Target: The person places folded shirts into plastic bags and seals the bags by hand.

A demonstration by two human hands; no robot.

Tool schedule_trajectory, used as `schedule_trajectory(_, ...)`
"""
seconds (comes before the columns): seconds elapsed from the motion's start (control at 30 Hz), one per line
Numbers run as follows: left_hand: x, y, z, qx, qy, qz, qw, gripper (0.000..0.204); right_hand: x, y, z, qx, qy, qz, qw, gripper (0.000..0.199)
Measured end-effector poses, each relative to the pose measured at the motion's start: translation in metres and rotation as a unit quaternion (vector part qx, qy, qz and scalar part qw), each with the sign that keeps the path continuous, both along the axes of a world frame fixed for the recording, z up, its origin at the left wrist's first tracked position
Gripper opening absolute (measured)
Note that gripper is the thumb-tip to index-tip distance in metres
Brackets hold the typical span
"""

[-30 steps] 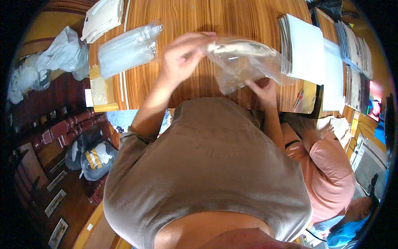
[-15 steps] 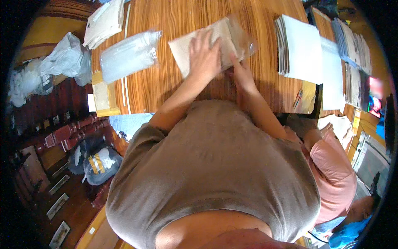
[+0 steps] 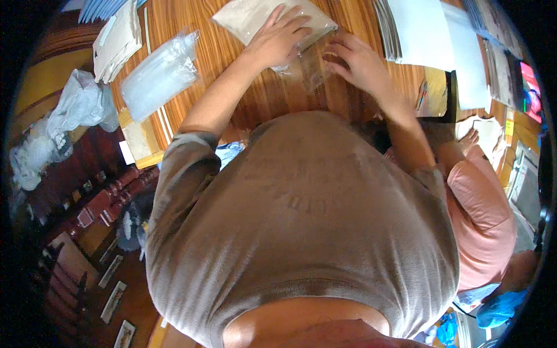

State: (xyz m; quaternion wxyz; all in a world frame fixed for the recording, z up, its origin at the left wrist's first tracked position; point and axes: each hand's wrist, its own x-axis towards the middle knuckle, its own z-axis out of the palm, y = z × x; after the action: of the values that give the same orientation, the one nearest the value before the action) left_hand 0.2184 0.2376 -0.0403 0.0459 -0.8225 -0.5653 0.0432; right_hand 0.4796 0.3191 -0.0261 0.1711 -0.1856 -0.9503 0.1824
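A beige folded cloth in a clear plastic bag (image 3: 241, 17) lies at the far middle of the table, turned at a slant. Across it my left hand (image 3: 278, 42) lies flat, fingers stretched and apart. A loose clear end of the bag (image 3: 313, 72) stretches toward me from the cloth, with shine on the film. Just right of this end is my right hand (image 3: 362, 64), its fingers bent and spread, with a gap between thumb and fingers. Nothing shows in its grip.
Flat clear plastic bags (image 3: 156, 78) lie in a pile on the left, beside folded beige cloths (image 3: 118, 43). A stack of white-topped sheets (image 3: 420, 37) stands on the right. A pen-like tool (image 3: 422, 93) is near the right edge. A person in a pink top (image 3: 481, 197) sits at my right.
The bagged cloth now lies farther up in view and is turned, its loose end toward me. My right hand has come off the package's edge and moved up and right. The view has shifted.
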Motion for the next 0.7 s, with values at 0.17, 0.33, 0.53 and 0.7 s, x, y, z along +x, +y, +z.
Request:
schedule_trajectory(0.17, -0.008, 0.003, -0.011, 0.014, -0.169, -0.034, 0.985, 0.047, 0.0, 0.02, -0.038, 0.002, -0.12, 0.048, 0.992, 0.032)
schedule_trajectory(0.33, -0.029, 0.013, -0.035, -0.049, -0.256, -0.018, 0.965, 0.046, -0.006, 0.025, -0.013, 0.051, -0.166, 0.082, 0.981, 0.034)
schedule_trajectory(0.53, 0.019, 0.043, -0.033, -0.05, -0.132, -0.08, 0.987, 0.05, -0.005, 0.036, -0.018, 0.018, -0.166, 0.089, 0.982, 0.029)
schedule_trajectory(0.7, 0.04, 0.028, -0.029, -0.106, -0.015, -0.085, 0.991, 0.056, 0.012, 0.055, -0.032, 0.037, -0.157, 0.065, 0.985, 0.021)
